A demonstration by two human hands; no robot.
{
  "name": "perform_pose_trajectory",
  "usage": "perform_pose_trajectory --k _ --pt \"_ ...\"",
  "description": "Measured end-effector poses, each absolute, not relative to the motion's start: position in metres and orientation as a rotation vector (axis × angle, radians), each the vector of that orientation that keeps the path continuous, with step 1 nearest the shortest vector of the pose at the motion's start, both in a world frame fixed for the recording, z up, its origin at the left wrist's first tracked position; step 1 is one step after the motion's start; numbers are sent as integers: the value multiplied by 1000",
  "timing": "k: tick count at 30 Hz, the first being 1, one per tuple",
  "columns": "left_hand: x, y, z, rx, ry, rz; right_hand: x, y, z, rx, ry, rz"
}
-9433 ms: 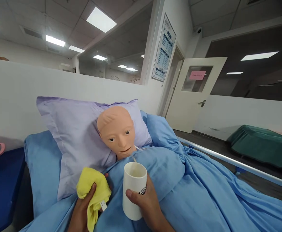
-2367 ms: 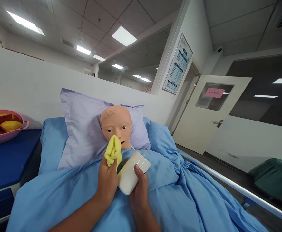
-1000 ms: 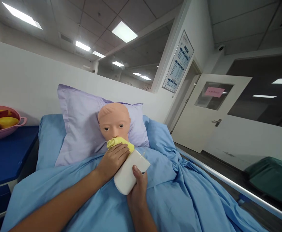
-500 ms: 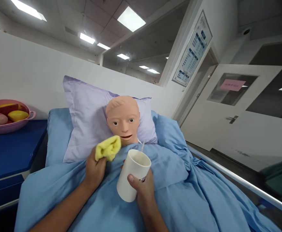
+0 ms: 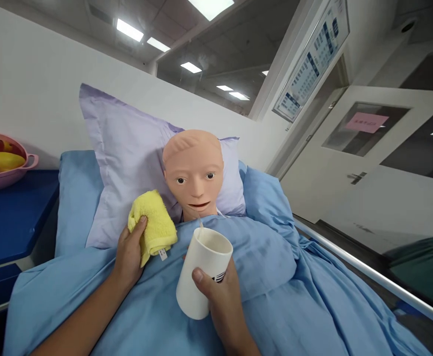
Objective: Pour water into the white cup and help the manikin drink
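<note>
A folded yellow towel point(image 5: 154, 222) with a small white tag is gripped in my left hand point(image 5: 130, 249), left of the manikin's chin. My right hand point(image 5: 221, 294) is wrapped round a white cup point(image 5: 197, 277), which tilts with its open top toward the upper right. A clear straw point(image 5: 200, 222) sticks up from the cup's far left rim, its upper end just below the manikin's mouth. The manikin point(image 5: 196, 170) lies face up, mouth slightly open, covered to the neck. What is inside the cup cannot be seen.
Behind the manikin's head is a lilac pillow point(image 5: 127, 163). A blue quilt point(image 5: 275, 306) covers the bed, with a metal rail point(image 5: 379, 284) along the right. At left, a pink basket point(image 5: 4, 182) of fruit stands on a blue-topped cabinet point(image 5: 16, 217). A door point(image 5: 323, 183) is beyond.
My left hand has drawn the towel away from the manikin's mouth, to the left, and turned it. The straw now leans left toward the mouth instead of right. My right hand still holds the cup.
</note>
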State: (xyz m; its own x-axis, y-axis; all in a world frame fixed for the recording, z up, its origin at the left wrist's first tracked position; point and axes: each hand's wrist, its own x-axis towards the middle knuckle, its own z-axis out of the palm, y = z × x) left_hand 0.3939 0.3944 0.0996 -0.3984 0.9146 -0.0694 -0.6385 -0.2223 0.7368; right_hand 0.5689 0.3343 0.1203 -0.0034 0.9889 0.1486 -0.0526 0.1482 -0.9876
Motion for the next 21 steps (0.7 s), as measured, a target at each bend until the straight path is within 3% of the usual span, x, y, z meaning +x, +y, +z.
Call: perform_pose_trajectory --k 21 --pt "394 394 100 526 865 1798 566 337 116 -960 -1194 1112"
